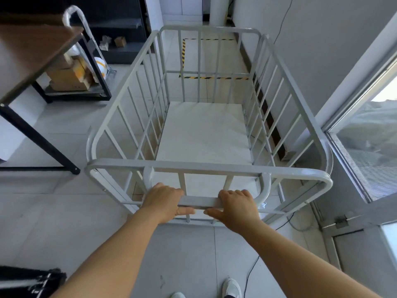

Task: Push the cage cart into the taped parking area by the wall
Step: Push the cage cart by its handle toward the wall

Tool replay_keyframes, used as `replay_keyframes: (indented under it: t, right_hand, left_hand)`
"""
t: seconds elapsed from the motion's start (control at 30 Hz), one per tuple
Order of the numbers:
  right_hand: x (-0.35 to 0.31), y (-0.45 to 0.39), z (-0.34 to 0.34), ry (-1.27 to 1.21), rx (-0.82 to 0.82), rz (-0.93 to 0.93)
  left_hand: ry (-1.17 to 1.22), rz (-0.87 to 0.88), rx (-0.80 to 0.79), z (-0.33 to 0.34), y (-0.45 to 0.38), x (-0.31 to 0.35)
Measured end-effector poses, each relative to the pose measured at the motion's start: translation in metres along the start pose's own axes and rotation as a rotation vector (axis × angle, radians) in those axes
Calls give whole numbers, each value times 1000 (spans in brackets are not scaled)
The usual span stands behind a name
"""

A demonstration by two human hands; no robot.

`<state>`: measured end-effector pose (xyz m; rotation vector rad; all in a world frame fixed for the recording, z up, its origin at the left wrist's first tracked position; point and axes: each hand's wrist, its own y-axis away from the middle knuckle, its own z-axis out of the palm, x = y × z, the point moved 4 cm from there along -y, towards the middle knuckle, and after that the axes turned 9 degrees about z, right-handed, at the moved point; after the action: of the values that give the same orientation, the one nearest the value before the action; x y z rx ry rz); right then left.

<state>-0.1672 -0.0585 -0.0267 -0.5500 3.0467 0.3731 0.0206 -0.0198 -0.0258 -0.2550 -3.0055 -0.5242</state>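
Observation:
A pale grey cage cart [214, 169] with barred sides and a flat white deck stands on the tiled floor in front of me. My left hand [164, 201] and my right hand [236, 206] both grip the low horizontal handle bar [199, 202] on its near end. Beyond the cart's far end, a rectangle of yellow-and-black striped tape [214, 78] marks the floor beside the right wall [300, 50]. The cart's far end sits just short of the tape's near line. The cart holds nothing.
A dark-framed table with a brown top [32, 52] stands at the left, with cardboard boxes [68, 78] on a low shelf under it. A dark shelving unit [120, 24] is at the back left. A window frame [354, 130] and floor cables [251, 274] lie at the right.

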Motion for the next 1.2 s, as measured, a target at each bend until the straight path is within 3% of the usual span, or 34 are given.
replay_keyframes:
  t: [0.17,0.4,1.2]
  right_hand:
    - [-1,-3,-2,49,35,110]
    - [-7,-17,-7,55,-22,99]
    - [-9,-169,-41,44,-22,77]
  left_hand:
    - [-40,98,-36,0,-7,-6]
    - [-71,143,-37,-7,-13,-16]
    - [-54,128,-26,-56,-140,-95]
